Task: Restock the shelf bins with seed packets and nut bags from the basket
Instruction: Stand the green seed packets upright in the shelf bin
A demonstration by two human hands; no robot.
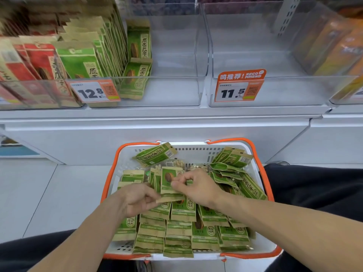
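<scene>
A white basket (198,151) with orange handles stands in front of me, full of green seed packets (183,227). Clear nut bags (173,163) show near its far side. Both hands are over the basket's middle. My left hand (137,199) pinches the lower edge of an upright green seed packet (169,183). My right hand (196,185) pinches the same packet at its right side. Above, a clear shelf bin (172,91) with a 12.8 tag (93,93) holds two green packets (137,61) at its left. The bin with the 11.5 tag (239,86) holds nothing.
Rows of green and red seed packets (49,61) fill the bins at the left. Orange packets (337,50) lean in the bin at the far right. A white shelf ledge (157,122) runs between bins and basket. My dark trouser legs flank the basket.
</scene>
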